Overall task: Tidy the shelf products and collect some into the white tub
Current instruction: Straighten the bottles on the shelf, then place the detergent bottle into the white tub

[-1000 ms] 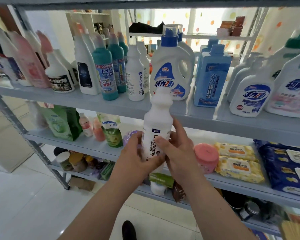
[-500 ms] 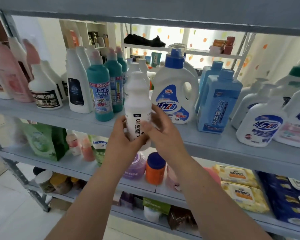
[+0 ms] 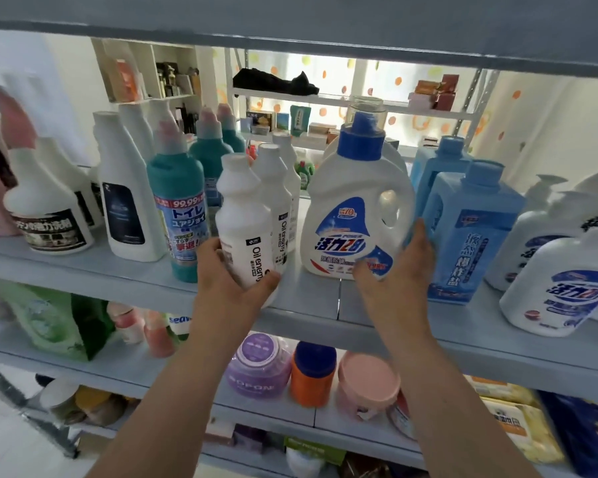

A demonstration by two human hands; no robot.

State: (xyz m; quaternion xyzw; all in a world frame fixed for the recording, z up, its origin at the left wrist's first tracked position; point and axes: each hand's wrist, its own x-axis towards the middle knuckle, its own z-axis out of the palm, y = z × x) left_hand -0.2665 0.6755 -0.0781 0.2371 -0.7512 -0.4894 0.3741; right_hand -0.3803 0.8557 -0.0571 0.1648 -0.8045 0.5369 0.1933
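My left hand (image 3: 230, 281) grips the base of a white "Oil enemy" bottle (image 3: 244, 222), upright at the front edge of the grey upper shelf (image 3: 411, 315), just in front of two matching white bottles (image 3: 277, 201). My right hand (image 3: 399, 270) is spread against the lower right side of a big white detergent jug with a blue cap (image 3: 356, 208), fingers reaching up its handle side. No white tub is in view.
Teal toilet-cleaner bottles (image 3: 180, 201) and white spray refills (image 3: 128, 198) stand left of my left hand. Blue bottles (image 3: 470, 229) and white pump bottles (image 3: 560, 281) crowd the right. The shelf below holds a purple jar (image 3: 258, 370), an orange jar (image 3: 313, 374) and a pink tub (image 3: 368, 381).
The white bottle rose from below the upper shelf to its front edge. My right hand let go of it and moved right onto the detergent jug.
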